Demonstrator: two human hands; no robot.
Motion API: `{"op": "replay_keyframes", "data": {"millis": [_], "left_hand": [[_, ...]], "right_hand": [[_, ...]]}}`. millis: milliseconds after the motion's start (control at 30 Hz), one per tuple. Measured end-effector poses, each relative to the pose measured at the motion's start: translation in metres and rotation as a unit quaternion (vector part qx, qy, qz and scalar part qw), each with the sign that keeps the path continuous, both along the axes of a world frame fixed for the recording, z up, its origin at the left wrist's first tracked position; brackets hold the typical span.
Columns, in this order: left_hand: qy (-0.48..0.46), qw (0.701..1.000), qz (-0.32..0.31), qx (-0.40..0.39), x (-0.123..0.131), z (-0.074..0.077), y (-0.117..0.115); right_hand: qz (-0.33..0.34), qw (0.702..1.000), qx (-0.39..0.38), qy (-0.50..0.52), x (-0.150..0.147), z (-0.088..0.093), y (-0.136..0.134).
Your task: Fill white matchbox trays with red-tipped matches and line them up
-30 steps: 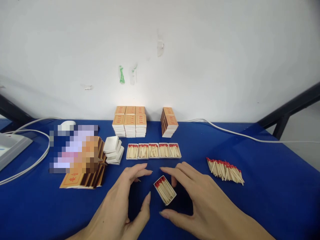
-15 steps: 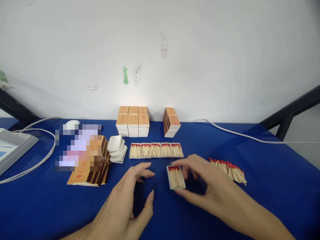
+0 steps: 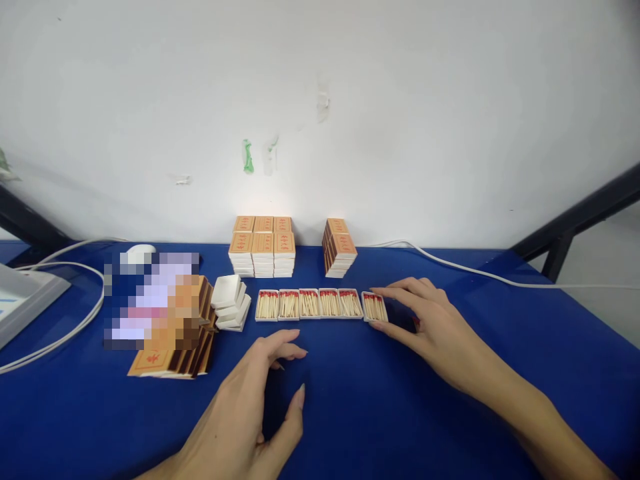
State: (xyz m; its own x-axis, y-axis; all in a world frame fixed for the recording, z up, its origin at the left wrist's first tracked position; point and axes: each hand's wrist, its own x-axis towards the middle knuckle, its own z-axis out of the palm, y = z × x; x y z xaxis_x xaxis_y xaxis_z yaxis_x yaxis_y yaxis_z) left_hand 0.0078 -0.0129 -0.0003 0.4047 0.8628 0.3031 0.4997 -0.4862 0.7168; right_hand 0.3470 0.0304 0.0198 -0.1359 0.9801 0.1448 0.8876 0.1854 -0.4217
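Observation:
Between the thumb and fingers of my right hand (image 3: 425,320) is a matchbox tray (image 3: 375,308) full of red-tipped matches. It stands at the right end of a row of similar filled trays (image 3: 309,304), with a small gap between it and the row. My left hand (image 3: 260,400) hovers over the blue table in front of the row, fingers apart and holding nothing. Beyond the left end of the row, several empty white trays (image 3: 231,303) are piled up. Most of the loose matches are hidden behind my right hand.
Stacked matchboxes (image 3: 263,245) stand by the wall, with a smaller stack of matchboxes (image 3: 340,247) to their right. Orange matchbox covers (image 3: 155,357) lie at left, partly blurred. A white cable (image 3: 480,275) crosses the back right. A pale device (image 3: 30,300) sits far left.
My right hand has carried the filled tray away from me and to the right, up to the end of the row. My left hand has hardly moved.

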Motion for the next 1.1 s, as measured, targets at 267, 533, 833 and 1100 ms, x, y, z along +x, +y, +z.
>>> {"op": "replay_keyframes", "data": {"millis": [267, 533, 833, 1100], "left_hand": [[0.006, 1.000, -0.002, 0.021, 0.001, 0.003, 0.001], [0.006, 1.000, -0.006, 0.025, 0.002, 0.004, 0.003], [0.011, 0.998, -0.037, 0.041, 0.002, 0.007, 0.005], [0.027, 0.987, -0.065, 0.147, 0.008, 0.001, -0.007]], "right_hand": [[0.007, 1.000, 0.003, -0.004, -0.007, -0.003, -0.001], [0.024, 1.000, 0.006, -0.012, -0.007, -0.004, -0.002], [0.027, 0.998, 0.004, -0.059, 0.009, 0.005, -0.012], [0.107, 0.993, -0.044, -0.020, -0.030, 0.021, -0.039]]}}
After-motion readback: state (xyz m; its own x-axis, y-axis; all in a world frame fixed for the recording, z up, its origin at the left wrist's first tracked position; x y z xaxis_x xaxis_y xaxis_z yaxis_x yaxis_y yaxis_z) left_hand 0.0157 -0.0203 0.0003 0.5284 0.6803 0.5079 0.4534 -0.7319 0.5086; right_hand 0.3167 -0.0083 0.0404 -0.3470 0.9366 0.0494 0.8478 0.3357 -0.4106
